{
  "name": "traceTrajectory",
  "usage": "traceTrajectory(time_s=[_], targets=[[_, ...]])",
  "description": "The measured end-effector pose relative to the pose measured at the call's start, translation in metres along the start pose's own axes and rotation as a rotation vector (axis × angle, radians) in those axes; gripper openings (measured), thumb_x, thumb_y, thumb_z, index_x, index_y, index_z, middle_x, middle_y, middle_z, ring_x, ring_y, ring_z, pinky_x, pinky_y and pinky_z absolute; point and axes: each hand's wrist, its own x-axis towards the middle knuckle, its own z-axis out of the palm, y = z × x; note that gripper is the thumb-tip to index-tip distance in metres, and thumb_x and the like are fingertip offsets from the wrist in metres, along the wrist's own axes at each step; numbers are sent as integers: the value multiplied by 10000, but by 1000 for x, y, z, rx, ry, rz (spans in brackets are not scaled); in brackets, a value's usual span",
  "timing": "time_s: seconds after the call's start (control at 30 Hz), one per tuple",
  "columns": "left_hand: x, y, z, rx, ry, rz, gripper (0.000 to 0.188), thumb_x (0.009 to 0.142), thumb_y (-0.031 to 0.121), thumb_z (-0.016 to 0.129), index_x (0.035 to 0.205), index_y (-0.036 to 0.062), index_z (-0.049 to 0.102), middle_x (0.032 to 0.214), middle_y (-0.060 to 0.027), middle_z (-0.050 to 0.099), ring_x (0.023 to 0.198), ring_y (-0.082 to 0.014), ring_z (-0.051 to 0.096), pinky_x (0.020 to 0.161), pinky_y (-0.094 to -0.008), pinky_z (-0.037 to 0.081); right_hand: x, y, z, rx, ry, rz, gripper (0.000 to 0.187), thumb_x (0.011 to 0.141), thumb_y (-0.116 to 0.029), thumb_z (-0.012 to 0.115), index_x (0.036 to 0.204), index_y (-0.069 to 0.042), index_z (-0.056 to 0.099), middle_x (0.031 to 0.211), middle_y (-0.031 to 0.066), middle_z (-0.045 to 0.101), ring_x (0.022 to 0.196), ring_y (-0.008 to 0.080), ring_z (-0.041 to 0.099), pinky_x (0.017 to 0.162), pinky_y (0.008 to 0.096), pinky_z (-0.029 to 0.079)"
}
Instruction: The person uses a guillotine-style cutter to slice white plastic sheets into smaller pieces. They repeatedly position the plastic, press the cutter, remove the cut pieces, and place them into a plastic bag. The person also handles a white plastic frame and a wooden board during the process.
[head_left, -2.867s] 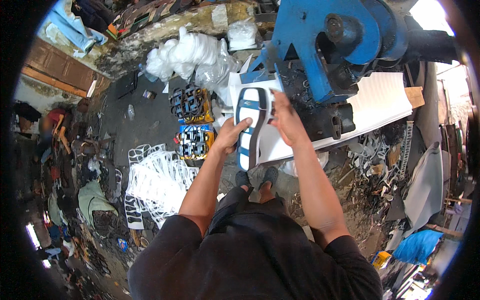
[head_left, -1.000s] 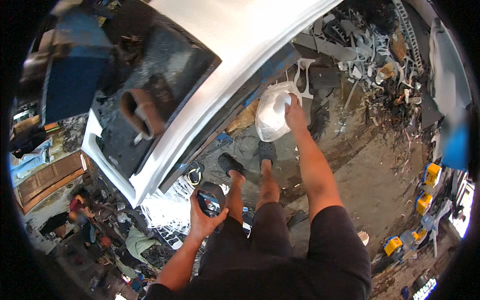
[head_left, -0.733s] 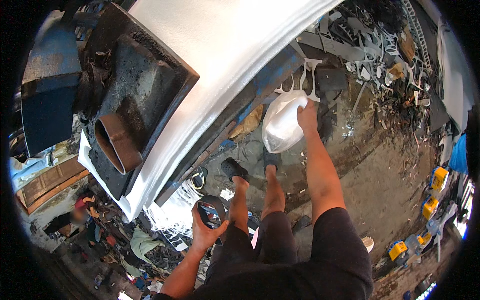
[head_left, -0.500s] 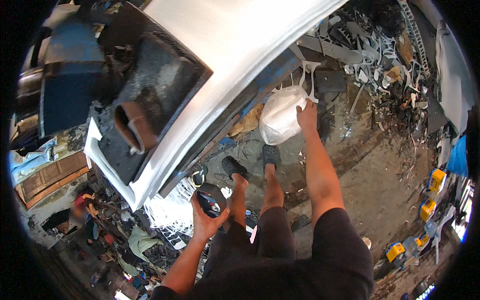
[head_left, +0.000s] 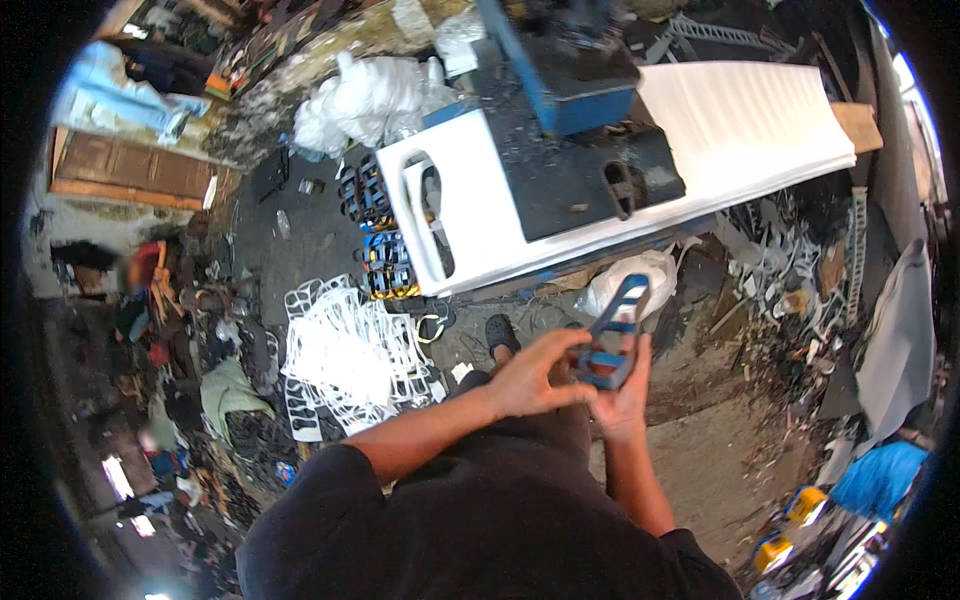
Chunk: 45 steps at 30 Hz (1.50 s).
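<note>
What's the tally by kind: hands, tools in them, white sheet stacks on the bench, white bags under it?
Hands: 2, the left hand and right hand, both on the tool
Blue frame-shaped tool: 1
White sheet stack on the bench: 1
White bag below the bench: 1
Total: 5

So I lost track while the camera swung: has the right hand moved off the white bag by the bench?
Yes. The right hand has left the white bag and come back toward the body, meeting the left hand on a blue frame piece.
</note>
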Motion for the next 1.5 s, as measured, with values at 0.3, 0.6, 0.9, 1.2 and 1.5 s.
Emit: traceTrajectory(time_s=[0.3, 0.6, 0.9, 1.2, 1.5], targets=[[94, -111, -203, 573, 907, 10, 489, 885, -20, 547, 1369, -44, 478, 1338, -256, 536, 1270, -388, 510, 1084, -484, 407, -75, -16, 65, -199, 218, -468, 484, 1000, -472, 573, 1417, -238, 497, 1146, 114, 589, 1108, 306, 597, 933, 512, 494], [158, -154, -294, 1152, 199, -314, 398, 896, 89, 536, 1285, 15, 575, 1206, -163, 682, 1183, -336, 636, 1087, -674, 341, -118, 28, 53, -327, 394, -461, 442, 1001, -516, 534, 1317, -207, 517, 1033, 119, 623, 974, 295, 642, 824, 459, 548], [148, -159, -287, 1026, 430, -55, 417, 851, 19, 571, 1267, 1, 565, 1209, -222, 650, 1188, -373, 605, 1042, -493, 447, -112, 34, 69, -427, 422, -492, 453, 1024, -491, 502, 1282, -118, 492, 1012, 132, 625, 934, 280, 641, 827, 475, 539], [96, -156, -149, -46, 610, -676, 669, 969, 288, 605, 1435, -124, 359, 1337, -417, 457, 1277, -531, 460, 1095, -548, 376, -99, 30, 87, -381, 372, -489, 476, 987, -523, 570, 1323, -197, 482, 1060, 143, 627, 995, 302, 642, 859, 461, 536], [104, -127, -138, -20, 624, -866, 678, 998, 387, 559, 1435, -100, 384, 1452, -367, 372, 1328, -529, 415, 1140, -541, 329, -104, 37, 105, -467, 244, -476, 512, 1027, -444, 508, 1342, -42, 465, 1141, 167, 626, 1074, 320, 632, 918, 500, 518]])
